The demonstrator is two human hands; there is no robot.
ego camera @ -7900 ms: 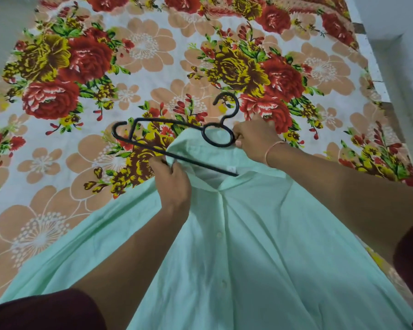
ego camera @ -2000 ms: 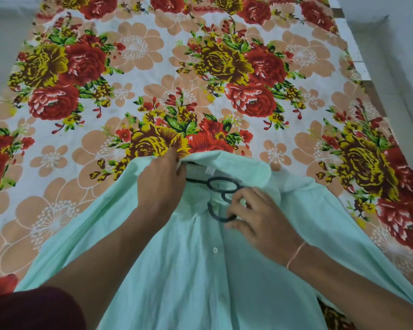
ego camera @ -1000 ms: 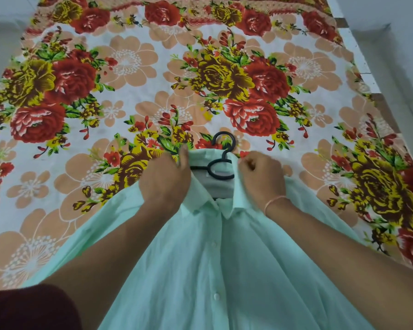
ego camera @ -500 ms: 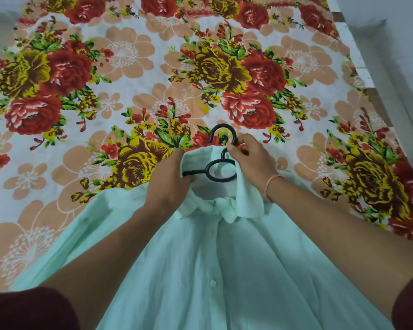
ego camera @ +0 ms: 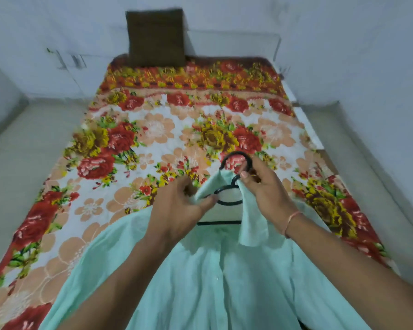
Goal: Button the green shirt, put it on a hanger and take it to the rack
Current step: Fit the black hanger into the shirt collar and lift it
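1. Setting: a bed [ego camera: 315, 136] with a floral sheet [ego camera: 153, 129] stands against pale walls; a brown cushion [ego camera: 156, 37] leans at its head.
2. Green shirt [ego camera: 215, 289]: lies front-up over the near end of the sheet, placket closed below the collar, its lower part reaching the bottom edge of the view.
3. Black hanger [ego camera: 228, 198]: sits inside the neck opening, its hook rising clear above the collar and its bar showing across the gap.
4. Left hand [ego camera: 177, 210]: fingers pinched together on the left collar flap, lifted off the sheet.
5. Right hand [ego camera: 265, 186]: thumb and fingers clamped on the right collar edge, beside the hanger's neck; whether they also grip the hanger cannot be told. A thin band circles the wrist.
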